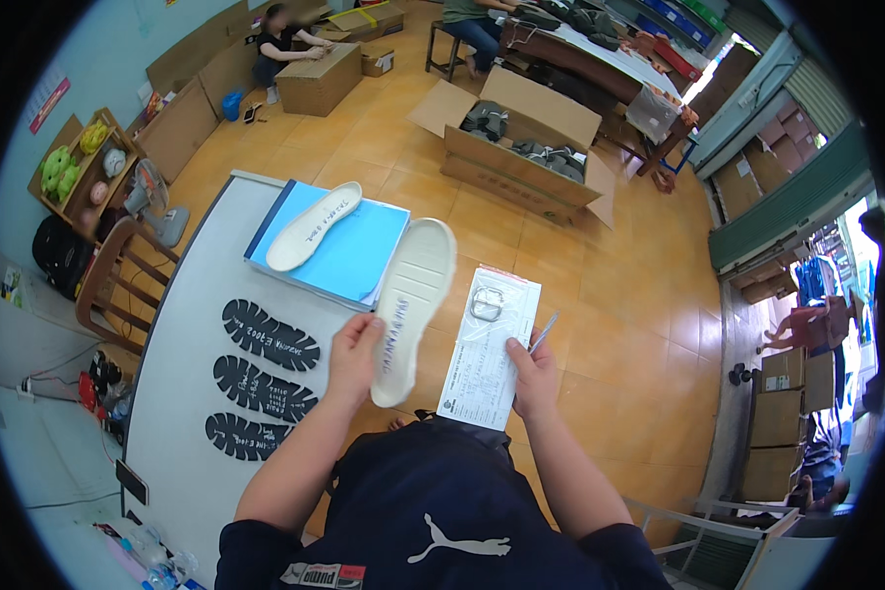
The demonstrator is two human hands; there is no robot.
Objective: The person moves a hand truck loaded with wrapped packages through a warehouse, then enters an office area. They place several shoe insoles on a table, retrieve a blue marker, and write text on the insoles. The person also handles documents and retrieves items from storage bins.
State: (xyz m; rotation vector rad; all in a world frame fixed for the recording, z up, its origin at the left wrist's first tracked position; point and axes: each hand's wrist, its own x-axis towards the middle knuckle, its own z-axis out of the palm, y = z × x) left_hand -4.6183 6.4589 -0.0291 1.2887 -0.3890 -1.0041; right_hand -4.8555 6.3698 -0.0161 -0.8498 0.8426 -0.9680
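Observation:
My left hand (355, 352) grips the edge of a white shoe sole (415, 305), which is held upright with handwriting along its face. In my right hand (534, 378) are a white paper form (484, 354) and a thin pen (545, 331). A clear plastic bag with a metal buckle (487, 302) lies against the upper part of the form. On the table to my left, a second white sole (314, 227) rests on a blue folder (364, 260). Closer to me lie three black soles (270, 334) with white handwriting, the nearest partly covered by my left arm.
The white table (182, 324) fills my left side, with a phone (132, 483) at its edge. A wooden chair (118, 280) and a fan (147, 192) stand beyond it. Ahead is an open carton (516, 147) of grey items. Two people sit farther off, one beside a closed box (319, 81).

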